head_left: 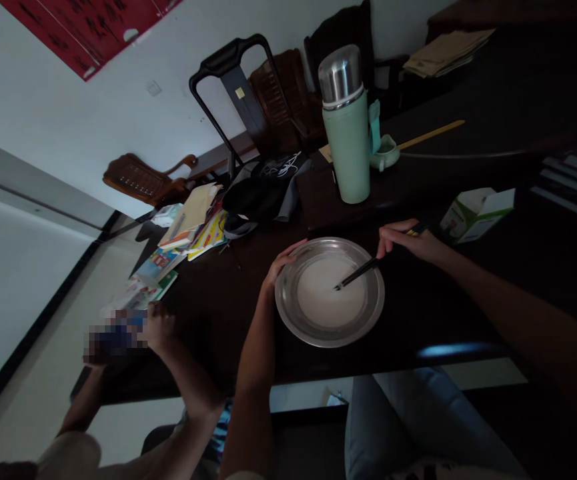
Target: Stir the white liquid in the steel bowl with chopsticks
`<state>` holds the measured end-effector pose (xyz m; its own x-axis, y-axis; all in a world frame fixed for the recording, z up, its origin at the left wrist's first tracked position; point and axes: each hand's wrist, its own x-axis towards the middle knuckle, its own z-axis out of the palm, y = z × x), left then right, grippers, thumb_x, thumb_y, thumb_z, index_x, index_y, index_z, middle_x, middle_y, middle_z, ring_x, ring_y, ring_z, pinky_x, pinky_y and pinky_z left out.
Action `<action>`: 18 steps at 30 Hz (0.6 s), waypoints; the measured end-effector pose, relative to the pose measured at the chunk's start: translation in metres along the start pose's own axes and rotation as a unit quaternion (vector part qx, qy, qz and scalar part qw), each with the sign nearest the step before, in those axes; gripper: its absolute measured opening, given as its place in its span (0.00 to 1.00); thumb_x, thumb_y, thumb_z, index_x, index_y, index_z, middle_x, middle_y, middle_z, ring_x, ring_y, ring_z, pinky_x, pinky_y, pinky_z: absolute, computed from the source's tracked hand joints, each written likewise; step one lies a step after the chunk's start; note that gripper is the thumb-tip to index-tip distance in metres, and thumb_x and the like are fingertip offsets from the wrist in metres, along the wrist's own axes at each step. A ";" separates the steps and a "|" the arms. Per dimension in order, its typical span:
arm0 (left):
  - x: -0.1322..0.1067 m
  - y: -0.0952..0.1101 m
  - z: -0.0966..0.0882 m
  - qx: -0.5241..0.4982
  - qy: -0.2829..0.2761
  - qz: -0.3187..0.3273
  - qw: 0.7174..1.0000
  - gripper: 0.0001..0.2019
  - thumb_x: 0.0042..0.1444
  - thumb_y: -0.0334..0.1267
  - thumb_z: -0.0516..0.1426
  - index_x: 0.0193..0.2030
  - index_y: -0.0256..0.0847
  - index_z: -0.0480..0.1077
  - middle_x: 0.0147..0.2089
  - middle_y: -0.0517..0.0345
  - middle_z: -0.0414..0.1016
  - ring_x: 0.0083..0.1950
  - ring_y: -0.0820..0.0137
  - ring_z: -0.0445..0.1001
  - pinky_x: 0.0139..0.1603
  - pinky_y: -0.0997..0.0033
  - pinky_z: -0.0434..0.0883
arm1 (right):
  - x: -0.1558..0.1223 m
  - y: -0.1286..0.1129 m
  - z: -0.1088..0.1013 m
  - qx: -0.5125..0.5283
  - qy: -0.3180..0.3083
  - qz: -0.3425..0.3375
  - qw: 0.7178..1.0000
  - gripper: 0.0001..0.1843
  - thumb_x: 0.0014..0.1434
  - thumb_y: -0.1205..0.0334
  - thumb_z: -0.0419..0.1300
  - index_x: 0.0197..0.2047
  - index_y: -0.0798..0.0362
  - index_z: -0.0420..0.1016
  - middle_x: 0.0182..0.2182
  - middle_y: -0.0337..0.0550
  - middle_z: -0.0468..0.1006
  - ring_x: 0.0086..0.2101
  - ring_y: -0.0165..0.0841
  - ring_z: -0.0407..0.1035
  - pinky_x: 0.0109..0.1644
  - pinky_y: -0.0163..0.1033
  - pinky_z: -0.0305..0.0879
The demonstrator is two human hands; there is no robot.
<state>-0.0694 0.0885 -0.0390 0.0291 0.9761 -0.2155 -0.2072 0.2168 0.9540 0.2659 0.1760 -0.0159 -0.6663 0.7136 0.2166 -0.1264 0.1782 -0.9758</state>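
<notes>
A round metal basin (288,313) with a pale white mixture (331,293) in it sits on the dark table (418,320) in front of me. My left hand (281,261) grips the basin's left rim, fingers curled over the edge. My right hand (405,240) is closed on dark chopsticks (357,273), whose tips dip into the middle of the mixture.
A mint-green thermos (347,127) with a steel cap stands behind the basin. A small carton (475,213) lies to the right, books and papers (193,227) and a dark bag (258,193) to the left. Another person's arm (168,347) reaches over the table's left corner.
</notes>
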 end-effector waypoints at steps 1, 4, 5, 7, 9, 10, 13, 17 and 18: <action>0.000 0.000 0.000 -0.001 0.002 0.002 1.000 0.29 0.43 0.36 0.63 0.56 0.37 0.77 0.60 0.48 0.77 0.67 0.48 0.68 0.71 0.53 0.58 | 0.000 0.001 -0.002 0.009 -0.001 -0.007 1.000 0.26 0.63 0.43 0.60 0.19 0.50 0.73 0.22 0.42 0.81 0.26 0.36 0.75 0.38 0.43 0.68; 0.001 -0.001 -0.001 -0.003 0.000 0.004 1.000 0.30 0.43 0.36 0.63 0.57 0.37 0.77 0.60 0.47 0.77 0.66 0.48 0.69 0.71 0.52 0.58 | -0.002 0.002 0.001 0.018 -0.035 -0.006 0.999 0.27 0.63 0.43 0.59 0.19 0.51 0.72 0.21 0.43 0.81 0.26 0.35 0.74 0.37 0.42 0.68; 0.001 -0.001 -0.002 -0.003 -0.002 0.005 1.000 0.30 0.43 0.36 0.63 0.57 0.37 0.76 0.60 0.47 0.77 0.66 0.48 0.69 0.71 0.52 0.58 | -0.003 0.001 0.004 0.016 -0.052 0.002 0.999 0.26 0.63 0.43 0.60 0.19 0.51 0.72 0.22 0.43 0.81 0.27 0.36 0.75 0.37 0.42 0.68; 0.002 -0.001 -0.002 -0.003 -0.006 0.007 1.000 0.30 0.43 0.36 0.63 0.57 0.36 0.76 0.60 0.46 0.77 0.66 0.47 0.68 0.71 0.52 0.58 | -0.002 0.000 0.010 0.008 -0.074 0.014 0.997 0.25 0.62 0.43 0.60 0.21 0.51 0.73 0.24 0.43 0.82 0.29 0.36 0.76 0.39 0.43 0.69; 0.002 -0.001 -0.002 -0.004 -0.009 0.010 1.000 0.30 0.43 0.37 0.63 0.57 0.36 0.76 0.60 0.46 0.77 0.67 0.48 0.68 0.71 0.53 0.58 | -0.001 -0.002 0.013 -0.003 -0.068 0.018 0.998 0.24 0.61 0.42 0.61 0.22 0.51 0.73 0.26 0.44 0.83 0.31 0.37 0.77 0.41 0.43 0.70; 0.002 -0.002 -0.002 -0.005 -0.009 0.009 1.000 0.30 0.42 0.37 0.63 0.57 0.37 0.77 0.60 0.46 0.77 0.66 0.48 0.69 0.70 0.53 0.58 | -0.001 -0.001 0.012 -0.009 -0.055 0.019 0.998 0.24 0.60 0.42 0.62 0.22 0.51 0.74 0.27 0.43 0.83 0.32 0.37 0.77 0.42 0.43 0.70; 0.002 -0.001 -0.002 -0.008 -0.006 0.005 1.000 0.29 0.42 0.37 0.64 0.56 0.37 0.77 0.59 0.47 0.78 0.66 0.48 0.69 0.70 0.53 0.60 | 0.001 0.001 0.004 -0.008 -0.011 0.013 1.000 0.25 0.61 0.42 0.61 0.21 0.51 0.73 0.25 0.43 0.83 0.30 0.37 0.76 0.40 0.43 0.69; 0.000 0.000 -0.001 -0.003 -0.008 0.006 1.000 0.29 0.44 0.36 0.63 0.57 0.38 0.76 0.60 0.47 0.77 0.66 0.48 0.69 0.70 0.53 0.59 | -0.001 0.003 -0.002 0.020 -0.023 -0.007 1.000 0.27 0.63 0.42 0.60 0.19 0.51 0.72 0.21 0.43 0.81 0.25 0.36 0.74 0.36 0.43 0.67; -0.001 0.000 -0.001 -0.001 -0.008 0.006 1.000 0.29 0.44 0.36 0.62 0.57 0.38 0.76 0.60 0.47 0.77 0.67 0.48 0.69 0.70 0.52 0.58 | -0.002 0.002 0.000 0.021 -0.038 -0.004 0.999 0.27 0.63 0.42 0.60 0.19 0.51 0.72 0.21 0.43 0.81 0.26 0.36 0.74 0.36 0.43 0.67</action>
<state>-0.0703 0.0877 -0.0389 0.0432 0.9787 -0.2008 -0.2087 0.2054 0.9562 0.2670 0.1755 -0.0180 -0.7183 0.6590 0.2229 -0.1610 0.1542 -0.9748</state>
